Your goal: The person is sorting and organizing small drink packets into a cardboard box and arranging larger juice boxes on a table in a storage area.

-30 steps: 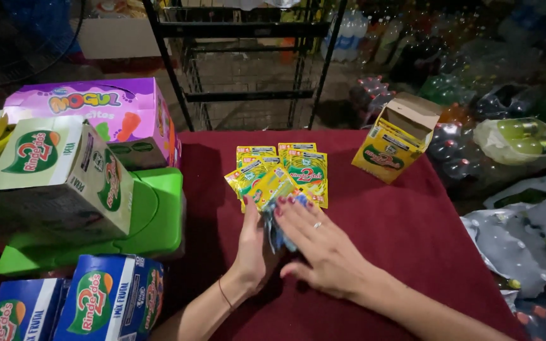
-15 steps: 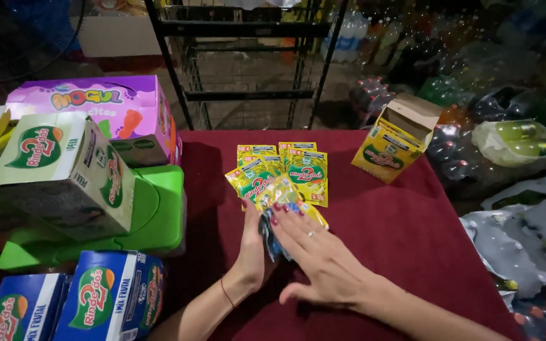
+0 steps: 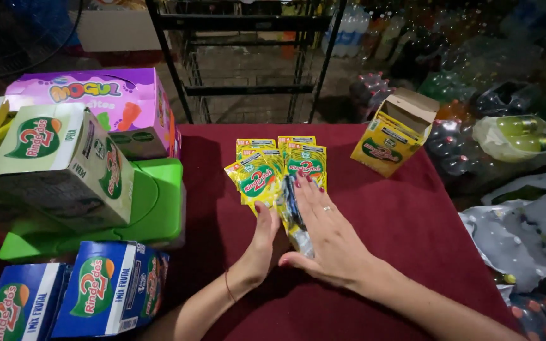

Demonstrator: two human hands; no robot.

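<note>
Several yellow and green sachets lie fanned out on a dark red tablecloth. My left hand and my right hand press from either side on an upright stack of sachets, squeezing it between the palms. My right hand has red nails and a ring, and its fingertips reach the nearest flat sachet. A thin red cord circles my left wrist.
An open yellow carton stands at the far right of the cloth. On the left are a green plastic box, a white and green carton, a purple carton and blue cartons. Bottles in plastic wrap crowd the right; a black rack stands behind.
My right hand has slid forward and closed in on the stack of sachets, and the left palm has come up against the other side.
</note>
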